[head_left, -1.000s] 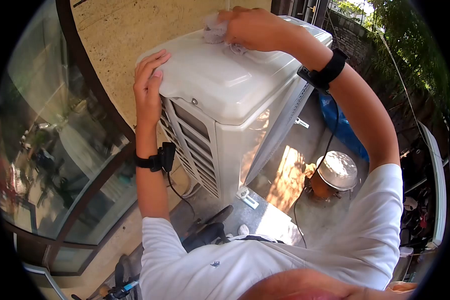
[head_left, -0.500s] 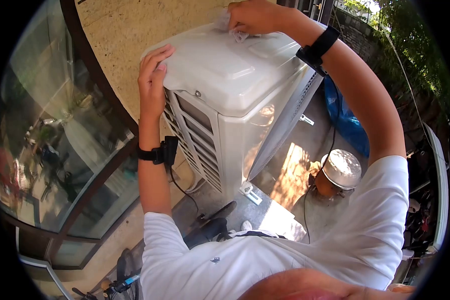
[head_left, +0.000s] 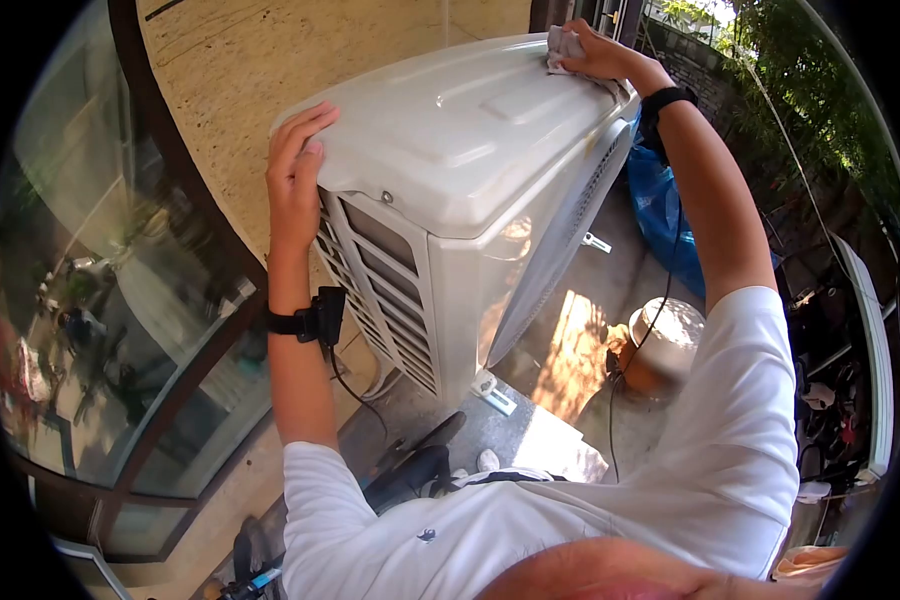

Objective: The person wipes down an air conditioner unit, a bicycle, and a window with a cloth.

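Note:
A white air-conditioner outdoor unit stands in front of me, with a ridged top cover and a slatted grille on its left side. My left hand lies over the cover's left corner, fingers apart and holding nothing. At the far right end of the top, my right hand is closed on a crumpled greyish cloth, pressed to the surface. Each wrist wears a black strap with a small device.
Glass windows in a dark frame fill the left. Behind the unit rises a beige wall. A blue plastic bag and an orange-brown pot with a pale lid are on the ground at right.
My right hand has moved with the cloth from the back middle of the cover to its far right end. My left hand stays on the left corner.

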The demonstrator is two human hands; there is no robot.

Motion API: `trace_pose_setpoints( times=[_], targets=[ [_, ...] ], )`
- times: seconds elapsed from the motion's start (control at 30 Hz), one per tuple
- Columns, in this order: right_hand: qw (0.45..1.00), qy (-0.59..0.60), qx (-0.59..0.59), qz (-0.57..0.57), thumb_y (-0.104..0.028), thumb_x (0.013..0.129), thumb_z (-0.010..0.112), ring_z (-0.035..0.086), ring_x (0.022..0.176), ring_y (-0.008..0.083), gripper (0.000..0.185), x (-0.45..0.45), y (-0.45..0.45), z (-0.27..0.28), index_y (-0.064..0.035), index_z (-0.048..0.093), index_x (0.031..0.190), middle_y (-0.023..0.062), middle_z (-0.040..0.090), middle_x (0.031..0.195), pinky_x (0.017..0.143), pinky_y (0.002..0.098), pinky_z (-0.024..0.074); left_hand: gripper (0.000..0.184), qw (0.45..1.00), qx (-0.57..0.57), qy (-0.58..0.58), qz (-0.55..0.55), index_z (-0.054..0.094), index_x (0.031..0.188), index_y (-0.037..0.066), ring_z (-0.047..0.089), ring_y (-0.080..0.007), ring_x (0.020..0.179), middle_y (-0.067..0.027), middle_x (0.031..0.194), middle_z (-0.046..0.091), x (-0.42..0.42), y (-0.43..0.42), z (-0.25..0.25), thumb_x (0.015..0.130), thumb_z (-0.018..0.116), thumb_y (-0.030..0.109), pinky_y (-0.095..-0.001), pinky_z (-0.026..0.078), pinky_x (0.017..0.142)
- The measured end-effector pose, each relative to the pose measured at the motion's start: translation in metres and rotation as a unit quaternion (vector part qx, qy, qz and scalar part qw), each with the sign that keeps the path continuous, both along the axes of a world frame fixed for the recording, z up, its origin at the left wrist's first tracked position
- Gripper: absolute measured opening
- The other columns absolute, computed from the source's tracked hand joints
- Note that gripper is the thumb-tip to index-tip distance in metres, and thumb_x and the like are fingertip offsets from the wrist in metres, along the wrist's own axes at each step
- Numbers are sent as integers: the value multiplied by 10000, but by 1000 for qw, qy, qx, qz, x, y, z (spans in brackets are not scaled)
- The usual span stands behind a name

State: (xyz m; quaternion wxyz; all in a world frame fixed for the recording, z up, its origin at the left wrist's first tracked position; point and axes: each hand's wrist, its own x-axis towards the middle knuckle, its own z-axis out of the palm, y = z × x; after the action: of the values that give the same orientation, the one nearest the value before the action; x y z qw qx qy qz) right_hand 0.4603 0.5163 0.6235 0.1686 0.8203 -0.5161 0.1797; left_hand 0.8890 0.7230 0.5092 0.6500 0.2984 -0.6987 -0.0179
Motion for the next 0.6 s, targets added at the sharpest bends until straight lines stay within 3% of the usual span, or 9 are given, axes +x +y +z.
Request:
trace_pose_setpoints(
  times=[0.03,0.13,0.23,0.27,0.37,0.43,0.5,0.53,0.6],
  targets=[
    [999,-34,-15,13,-552,853,617,445,1321,397,848,-7,-7,-6,-69,319,1484,258,474,1397,1094,451,371,318,1000,-13,-8,4,672,1132,7,500,-252,1197,-130,1241,608,1,-1,-1,916,482,144,-359,356,1036],
    [997,-39,41,-45,-568,840,592,478,1301,379,840,-4,3,-11,-40,381,1459,256,470,1402,1099,412,368,317,999,-32,-5,7,677,1120,11,503,-253,1186,-129,1231,611,2,-9,-2,911,481,147,-359,353,1037],
    [999,-15,44,-9,-573,844,584,511,1267,373,791,8,27,-4,-37,459,1412,239,497,1378,1077,399,386,320,999,-28,21,5,682,1108,11,506,-255,1175,-131,1223,613,1,-9,-4,904,474,144,-360,347,1042],
    [999,-6,34,23,-539,853,573,554,1199,364,702,20,48,-1,-29,543,1334,209,529,1346,1052,395,406,324,999,-21,26,0,683,1101,9,508,-256,1171,-133,1220,615,0,-8,-3,901,468,144,-361,344,1045],
    [996,36,-18,76,-480,901,545,552,1203,348,692,50,70,-6,11,466,1383,231,539,1337,1032,359,416,336,999,-26,27,6,682,1098,3,508,-259,1173,-132,1211,621,-2,-8,-2,903,455,156,-361,337,1053],
    [992,33,-58,111,-412,880,544,547,1192,337,613,81,109,-11,0,517,1331,213,556,1302,1040,347,407,342,999,-25,27,5,682,1099,1,507,-258,1176,-131,1215,623,-2,-10,-4,904,449,157,-362,334,1057],
    [964,-1,62,259,-265,809,586,538,1164,339,527,104,163,0,-12,549,1270,195,561,1258,1040,347,397,347,999,-27,28,5,682,1100,-1,507,-258,1178,-130,1218,626,-1,-11,-4,905,443,159,-362,331,1062],
    [964,-3,62,257,-265,809,586,538,1164,339,527,103,176,0,-12,549,1270,195,561,1258,1040,347,397,347,999,-27,14,9,682,1105,-1,505,-258,1187,-131,1229,624,1,-10,-4,905,444,155,-363,323,1070],
    [875,-34,58,480,-117,710,609,540,1133,321,480,100,192,-4,-17,590,1179,165,562,1227,1028,363,394,348,1000,-27,-4,11,681,1109,-1,502,-257,1195,-132,1240,622,1,-8,-3,906,444,152,-364,316,1077]
  ],
)
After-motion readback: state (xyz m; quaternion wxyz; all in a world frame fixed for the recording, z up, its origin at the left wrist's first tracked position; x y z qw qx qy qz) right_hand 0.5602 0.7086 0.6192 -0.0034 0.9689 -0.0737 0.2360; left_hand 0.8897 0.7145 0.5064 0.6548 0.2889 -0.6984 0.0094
